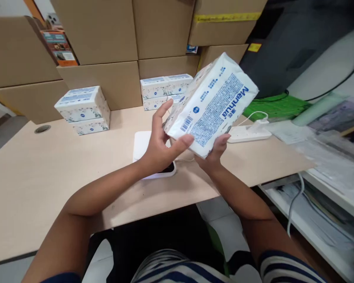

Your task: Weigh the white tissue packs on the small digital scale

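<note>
Between my two hands, a white pack of tissues (215,106) with blue print is held tilted above the table. My left hand (162,141) grips its lower left corner, thumb on the printed face. Under its lower right edge, my right hand (214,153) supports it, most of its fingers hidden behind the pack. Below my left hand lies a white flat device (141,141) with a dark panel, partly covered by the hand. Two stacked tissue packs (85,108) stand at the left, and more tissue packs (155,88) are stacked at the back, partly hidden.
Cardboard boxes (100,31) wall off the back of the table (61,169). A white power strip (247,133) with a plugged-in charger lies at right, near a green mat (271,106) and a large dark machine (277,51). Plastic-wrapped papers (321,153) cover the right side.
</note>
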Demonstrator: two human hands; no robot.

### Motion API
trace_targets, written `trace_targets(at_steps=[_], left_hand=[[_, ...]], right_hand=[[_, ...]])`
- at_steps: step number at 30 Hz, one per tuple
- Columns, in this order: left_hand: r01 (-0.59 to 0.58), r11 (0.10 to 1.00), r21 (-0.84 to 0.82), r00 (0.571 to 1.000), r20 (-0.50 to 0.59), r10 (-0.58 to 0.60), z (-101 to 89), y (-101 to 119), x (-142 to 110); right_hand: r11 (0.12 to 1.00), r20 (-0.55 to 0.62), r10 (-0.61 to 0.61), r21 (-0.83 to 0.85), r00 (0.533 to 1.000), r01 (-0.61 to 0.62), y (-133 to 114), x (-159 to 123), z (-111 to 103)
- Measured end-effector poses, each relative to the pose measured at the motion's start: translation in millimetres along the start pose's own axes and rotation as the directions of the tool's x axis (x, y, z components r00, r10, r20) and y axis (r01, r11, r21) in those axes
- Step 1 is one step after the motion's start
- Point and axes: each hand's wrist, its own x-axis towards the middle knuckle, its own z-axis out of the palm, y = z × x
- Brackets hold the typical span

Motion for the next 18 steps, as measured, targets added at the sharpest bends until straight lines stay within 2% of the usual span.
trace_targets(at_steps=[2,5,8,10,12,14,16,18], left_hand=[[0.080,0.971,-0.224,0.996,-0.026,-0.088,-2.3,0.0,7.6],[0.222,0.908,-0.355,0.972,0.011,-0.234,-22.3,5.0,22.9],[0.317,0.893,-0.320,0.948,0.106,-0.299,-54.0,13.6,39.3],[0.404,0.886,-0.228,0.912,0.178,-0.370,-72.1,16.0,46.0],[0.491,0.862,-0.127,0.862,0.215,-0.459,-83.3,11.9,48.9],[0.519,0.854,-0.049,0.849,0.146,-0.508,-88.9,0.9,50.2],[0.492,0.869,0.053,0.870,-0.037,-0.491,-93.5,-14.1,51.9],[0.502,0.842,0.196,0.860,-0.217,-0.462,-101.5,-29.2,54.4]], right_hand=[[0.994,-0.022,-0.102,0.028,0.995,0.102,8.0,-5.3,2.8],[0.987,-0.015,-0.157,-0.041,0.988,0.156,16.2,-9.5,0.1],[0.987,0.001,-0.128,-0.094,0.992,0.128,26.0,-5.5,-11.7],[0.993,0.102,-0.064,-0.094,0.993,0.074,35.5,-2.0,-17.6],[0.993,0.223,0.050,-0.114,0.973,-0.025,44.6,-2.3,-18.5],[0.972,0.288,0.188,-0.189,0.939,-0.137,50.4,-6.5,-16.1],[0.928,0.314,0.315,-0.299,0.896,-0.221,52.1,-11.2,-13.7],[0.875,0.325,0.402,-0.412,0.856,-0.255,51.1,-13.0,-13.3]])
